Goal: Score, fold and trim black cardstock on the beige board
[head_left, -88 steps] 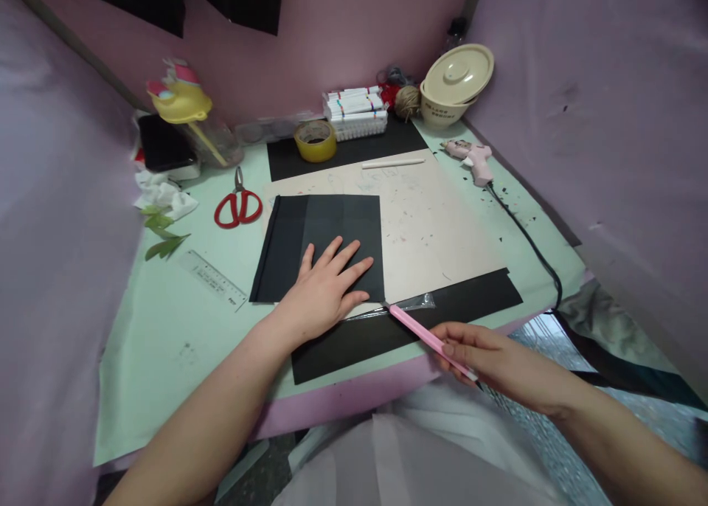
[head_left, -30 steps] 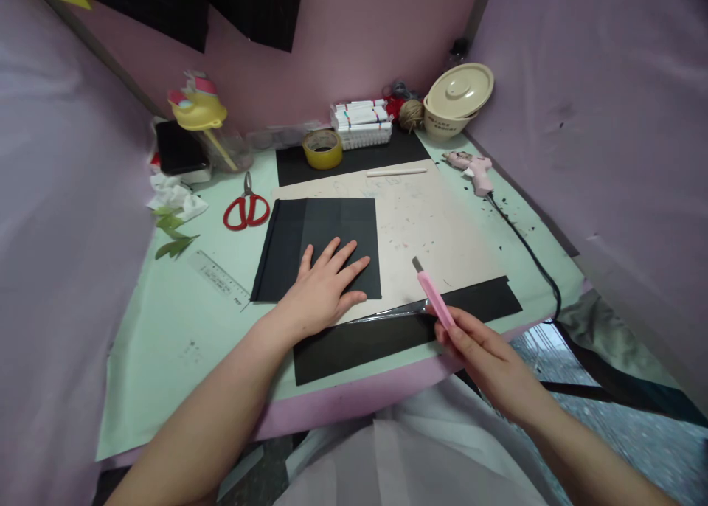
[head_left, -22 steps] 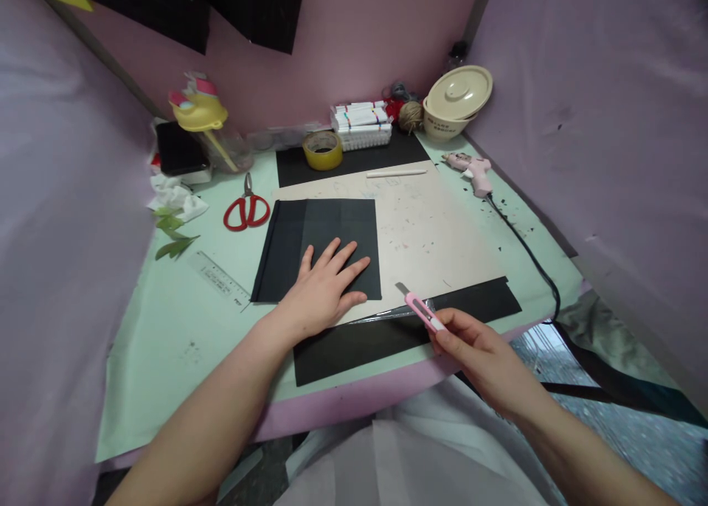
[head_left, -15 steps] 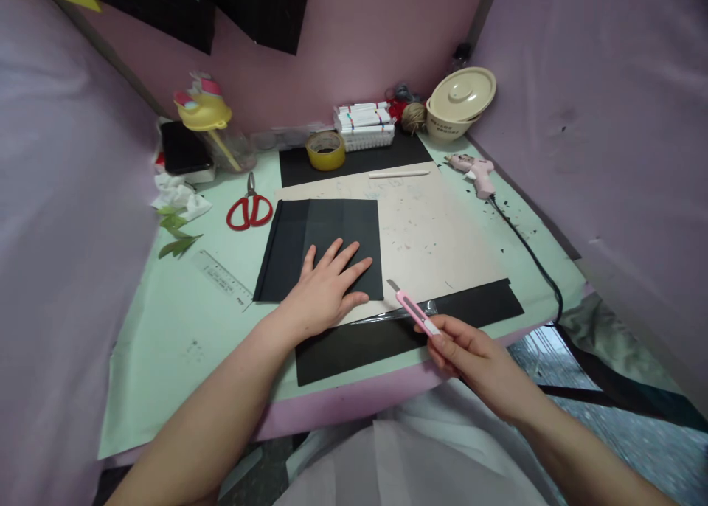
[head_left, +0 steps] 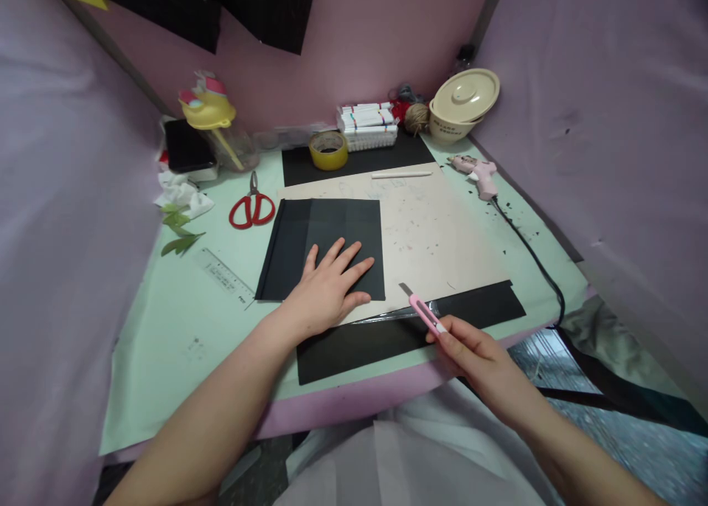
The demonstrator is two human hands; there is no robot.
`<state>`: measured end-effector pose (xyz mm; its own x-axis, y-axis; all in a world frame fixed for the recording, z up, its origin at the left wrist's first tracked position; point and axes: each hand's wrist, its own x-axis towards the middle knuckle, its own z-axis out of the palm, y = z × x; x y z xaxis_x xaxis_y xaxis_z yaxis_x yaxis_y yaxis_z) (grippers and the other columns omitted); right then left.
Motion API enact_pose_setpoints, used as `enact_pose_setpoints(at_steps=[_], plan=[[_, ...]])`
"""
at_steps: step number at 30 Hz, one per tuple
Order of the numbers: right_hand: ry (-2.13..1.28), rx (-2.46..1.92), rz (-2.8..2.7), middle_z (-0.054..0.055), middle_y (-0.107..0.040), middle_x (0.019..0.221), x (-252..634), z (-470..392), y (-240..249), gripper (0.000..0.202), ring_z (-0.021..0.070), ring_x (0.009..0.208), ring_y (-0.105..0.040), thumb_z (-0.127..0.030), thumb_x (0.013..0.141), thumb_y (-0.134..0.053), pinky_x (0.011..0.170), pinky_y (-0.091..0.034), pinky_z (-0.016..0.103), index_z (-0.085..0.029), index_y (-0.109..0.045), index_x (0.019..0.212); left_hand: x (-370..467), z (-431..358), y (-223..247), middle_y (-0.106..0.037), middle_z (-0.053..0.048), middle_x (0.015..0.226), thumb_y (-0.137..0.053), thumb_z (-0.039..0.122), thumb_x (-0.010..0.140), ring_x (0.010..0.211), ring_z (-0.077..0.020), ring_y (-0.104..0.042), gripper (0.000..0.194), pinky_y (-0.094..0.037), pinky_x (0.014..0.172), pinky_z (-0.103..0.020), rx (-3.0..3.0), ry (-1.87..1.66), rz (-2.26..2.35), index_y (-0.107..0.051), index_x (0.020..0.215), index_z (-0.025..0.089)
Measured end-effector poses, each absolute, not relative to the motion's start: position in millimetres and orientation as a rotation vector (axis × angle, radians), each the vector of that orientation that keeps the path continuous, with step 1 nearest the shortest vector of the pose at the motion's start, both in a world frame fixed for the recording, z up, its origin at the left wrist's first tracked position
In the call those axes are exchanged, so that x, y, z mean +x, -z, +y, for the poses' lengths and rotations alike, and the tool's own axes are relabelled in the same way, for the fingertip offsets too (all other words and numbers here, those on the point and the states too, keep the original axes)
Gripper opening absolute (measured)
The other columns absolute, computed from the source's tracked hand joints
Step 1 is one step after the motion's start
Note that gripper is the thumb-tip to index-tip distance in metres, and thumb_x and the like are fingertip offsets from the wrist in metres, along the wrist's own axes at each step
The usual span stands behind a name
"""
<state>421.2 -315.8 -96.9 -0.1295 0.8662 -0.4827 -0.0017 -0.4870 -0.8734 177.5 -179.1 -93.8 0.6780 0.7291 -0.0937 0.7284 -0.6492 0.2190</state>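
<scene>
My left hand lies flat with fingers spread on a dark folded sheet of card, which has a raised strip along its left edge. Under the card is a pale board with small scraps and marks on it. My right hand is closed around a pink utility knife. Its blade is out and points up and left, to the right of the dark card and apart from it. A black strip of card lies at the front edge, partly beneath the pale board.
Red-handled scissors, a clear ruler and green leaves lie on the left. Yellow tape, white markers and a white pencil are at the back. A pink glue gun with its cord and a lidded bowl stand right.
My right hand has shifted slightly to the right with the utility knife, so the blade is farther from the dark card. My left hand stays on the card. The view has moved slightly.
</scene>
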Motion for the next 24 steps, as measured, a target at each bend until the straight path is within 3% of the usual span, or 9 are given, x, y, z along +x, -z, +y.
enact_pose_setpoints(at_steps=[4, 20, 24], plan=[[-1.781, -1.378, -0.941, -0.002, -0.042, 0.067, 419, -316, 96, 0.034, 0.0111, 0.06, -0.032, -0.052, 0.094, -0.049, 0.056, -0.024, 0.026, -0.021, -0.059, 0.103, 178, -179, 93, -0.022, -0.005, 0.16, -0.044, 0.05, 0.096, 0.148, -0.0313, -0.012, 0.054, -0.012, 0.113, -0.066, 2.65, 0.003, 1.181, -0.036, 0.146, 0.032], [-1.631, -1.518, -0.957, -0.005, -0.031, 0.058, 424, -317, 106, 0.037, 0.0101, 0.053, -0.025, -0.056, 0.09, -0.052, 0.05, -0.017, 0.025, -0.021, -0.058, 0.081, 178, -179, 91, -0.022, -0.005, 0.16, -0.046, 0.048, 0.095, 0.148, -0.0327, -0.012, 0.055, -0.011, 0.114, -0.066, 2.634, 0.002, 1.177, -0.036, 0.147, 0.031], [-1.663, -1.532, -0.981, -0.005, -0.036, 0.063, 425, -319, 100, 0.035, 0.0102, 0.053, -0.026, -0.056, 0.088, -0.055, 0.05, -0.02, 0.024, -0.025, -0.056, 0.104, 176, -178, 91, -0.02, -0.007, 0.16, -0.051, 0.056, 0.091, 0.148, -0.0348, -0.011, 0.066, -0.009, 0.114, -0.067, 2.647, 0.004, 1.134, -0.034, 0.148, 0.03]])
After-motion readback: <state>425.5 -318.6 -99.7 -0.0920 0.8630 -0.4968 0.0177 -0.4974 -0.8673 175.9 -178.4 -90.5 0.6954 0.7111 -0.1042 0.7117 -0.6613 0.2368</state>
